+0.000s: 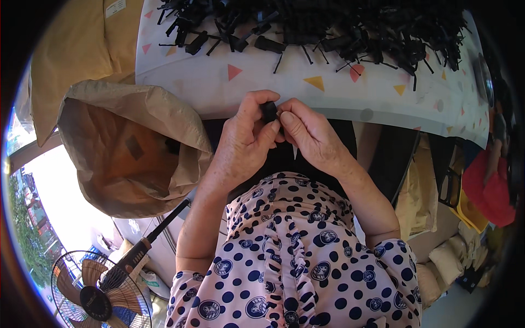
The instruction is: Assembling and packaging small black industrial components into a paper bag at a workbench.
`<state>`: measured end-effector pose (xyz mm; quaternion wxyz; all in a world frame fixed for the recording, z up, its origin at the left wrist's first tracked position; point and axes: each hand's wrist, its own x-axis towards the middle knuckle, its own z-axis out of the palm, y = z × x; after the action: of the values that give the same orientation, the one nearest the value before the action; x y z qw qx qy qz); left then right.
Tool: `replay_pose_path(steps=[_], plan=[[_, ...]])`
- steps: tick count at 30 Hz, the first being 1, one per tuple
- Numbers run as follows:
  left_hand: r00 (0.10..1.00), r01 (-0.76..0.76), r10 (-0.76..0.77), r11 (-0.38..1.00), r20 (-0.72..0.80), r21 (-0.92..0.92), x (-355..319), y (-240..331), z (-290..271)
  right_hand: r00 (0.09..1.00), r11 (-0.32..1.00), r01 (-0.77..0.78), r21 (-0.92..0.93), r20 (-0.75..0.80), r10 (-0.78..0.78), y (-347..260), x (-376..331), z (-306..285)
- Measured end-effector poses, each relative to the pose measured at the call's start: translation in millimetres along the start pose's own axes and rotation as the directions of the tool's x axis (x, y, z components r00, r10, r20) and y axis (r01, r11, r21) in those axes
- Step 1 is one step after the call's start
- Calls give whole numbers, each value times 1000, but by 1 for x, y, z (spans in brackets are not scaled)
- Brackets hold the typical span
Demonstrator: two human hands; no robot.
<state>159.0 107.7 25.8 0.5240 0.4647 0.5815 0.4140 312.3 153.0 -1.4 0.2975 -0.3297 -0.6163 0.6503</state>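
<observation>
And here it is, between the two bare hands, just off the near edge of the table: a small, blocky black piece (269, 111), and the left hand (238, 142) has it! Left thumb below, left forefinger curled over the far side, the grip closed firmly on it, the piece poking up at the fingertips, well clear of the palm. In from the right comes the right hand (317, 138), thumb and forefinger pinched together right at the piece's right side; whether they grip the piece itself or something tiny against it, I cannot tell, the fingers cover it.

Beyond them, a white tablecloth with coloured shapes (180, 101) spreads out, and across its far part sprawls a great heap of black plastic parts with thin stems (306, 35), well apart from both hands. Over on the left, just beside the left forearm, a wide-mouthed brown paper sack (117, 97) gapes open. Near left, a black-caged standing fan (95, 303); near centre, the person's pale pink blouse with dark dots (328, 273).
</observation>
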Motion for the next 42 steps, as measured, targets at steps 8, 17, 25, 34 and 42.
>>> replay_pose_path(steps=[8,17,25,34,42], plan=[[994,-25,53,966,-100,258,-1,1,1,999,997,-49,-62,18,50,-3,7,5],[951,-116,205,930,-230,349,3,-3,0,987,956,158,-248,20,-158,0,31,-7],[961,49,-202,798,-190,-601,-2,-15,-8,902,221,384,-897,312,-299,-7,73,-41],[961,-12,-119,885,-250,-466,36,5,2,855,762,490,-423,63,-514,-11,78,-34],[981,-125,63,925,-181,-359,58,8,2,942,942,330,-57,-39,-332,-13,73,-33]])
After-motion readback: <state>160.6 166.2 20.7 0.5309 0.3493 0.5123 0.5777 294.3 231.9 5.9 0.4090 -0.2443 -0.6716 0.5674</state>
